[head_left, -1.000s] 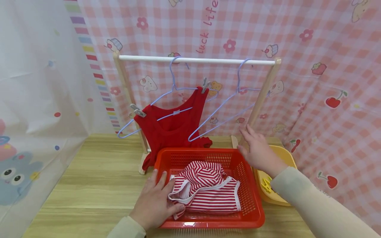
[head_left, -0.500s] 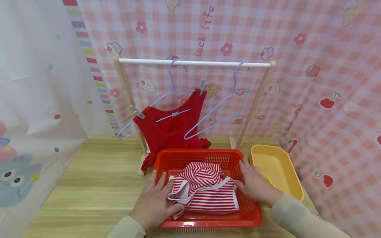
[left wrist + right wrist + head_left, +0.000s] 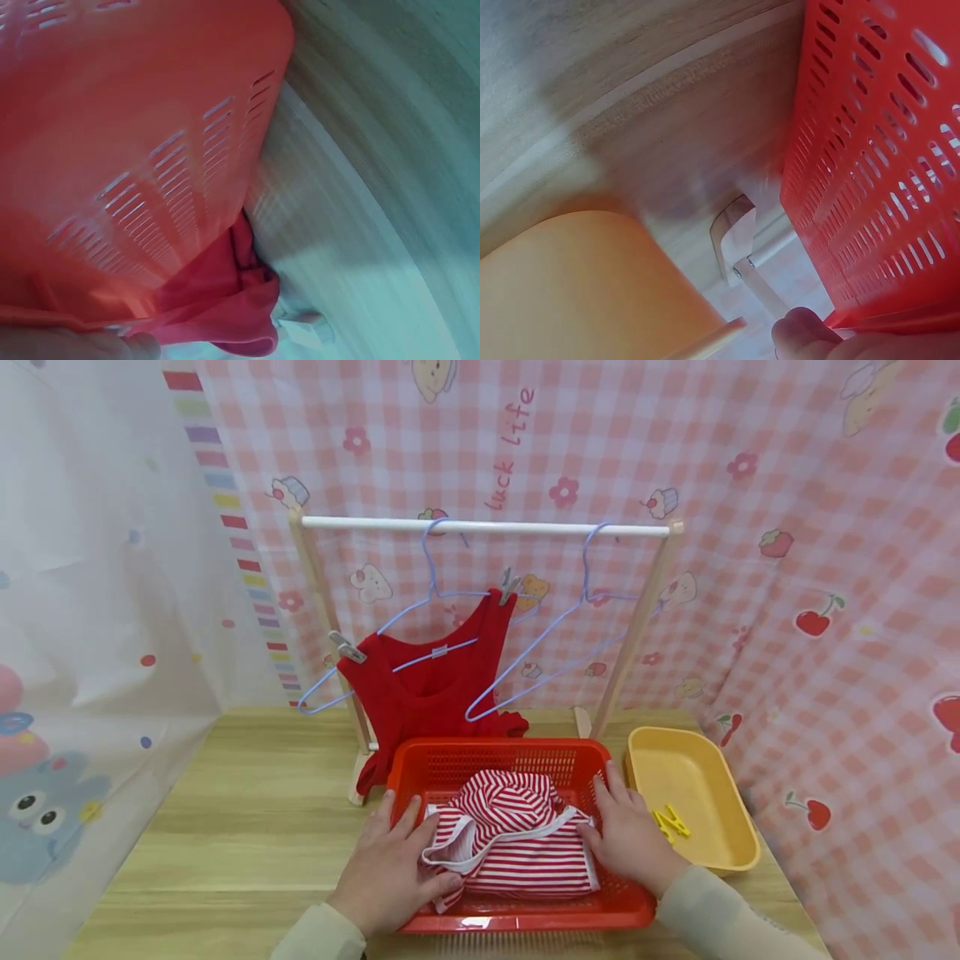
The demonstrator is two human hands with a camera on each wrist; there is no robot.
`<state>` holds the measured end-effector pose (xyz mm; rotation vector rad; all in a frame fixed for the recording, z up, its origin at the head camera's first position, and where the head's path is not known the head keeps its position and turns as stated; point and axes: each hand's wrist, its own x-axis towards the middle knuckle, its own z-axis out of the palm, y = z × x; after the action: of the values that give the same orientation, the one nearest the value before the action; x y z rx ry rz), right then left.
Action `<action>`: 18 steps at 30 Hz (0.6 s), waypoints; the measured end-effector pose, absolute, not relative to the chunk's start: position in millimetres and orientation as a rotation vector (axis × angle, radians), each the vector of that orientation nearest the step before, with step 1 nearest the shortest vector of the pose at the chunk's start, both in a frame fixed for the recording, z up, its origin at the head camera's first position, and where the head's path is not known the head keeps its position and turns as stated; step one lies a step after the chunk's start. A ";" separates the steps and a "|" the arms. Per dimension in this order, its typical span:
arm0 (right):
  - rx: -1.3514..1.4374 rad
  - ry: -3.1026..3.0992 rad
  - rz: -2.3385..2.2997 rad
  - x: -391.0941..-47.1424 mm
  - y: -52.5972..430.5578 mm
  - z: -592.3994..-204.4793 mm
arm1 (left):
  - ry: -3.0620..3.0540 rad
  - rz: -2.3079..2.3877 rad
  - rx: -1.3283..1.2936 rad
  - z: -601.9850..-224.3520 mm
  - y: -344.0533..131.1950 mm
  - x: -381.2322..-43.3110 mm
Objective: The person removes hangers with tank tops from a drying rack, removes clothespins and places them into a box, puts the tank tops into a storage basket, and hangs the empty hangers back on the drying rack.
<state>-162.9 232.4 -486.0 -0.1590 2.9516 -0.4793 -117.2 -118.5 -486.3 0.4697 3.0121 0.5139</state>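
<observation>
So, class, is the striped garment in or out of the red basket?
In. The head view shows the striped garment lying inside the red basket, with the basket's walls around it.

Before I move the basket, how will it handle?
Probably light: the basket has slotted walls and holds a striped top. Likely fairly stiff, since its shape looks crisp and boxy. Unlikely to tip when pushed: it looks broad and low.

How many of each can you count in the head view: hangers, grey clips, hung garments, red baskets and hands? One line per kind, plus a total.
Hangers: 2 (left hanger, right hanger)
Grey clips: 2 (left clip, right clip)
Hung garments: 1 (red garment)
Red baskets: 1 (red basket)
Hands: 2 (left hand, right hand)
Total: 8
</observation>
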 end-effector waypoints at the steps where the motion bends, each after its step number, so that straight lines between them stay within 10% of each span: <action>1: -0.153 2.950 -0.475 -162.5 231.7 -486.1 | 3.000 0.545 0.474 -486.3 -120.1 -117.4; 18: -0.108 2.932 -0.461 -163.6 229.6 -485.9 | 3.005 0.661 0.490 -460.9 -166.5 -136.3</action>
<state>-163.6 229.6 -485.9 -0.1075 2.9317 -0.4606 -136.3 -166.5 -460.9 0.4899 3.0049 0.6611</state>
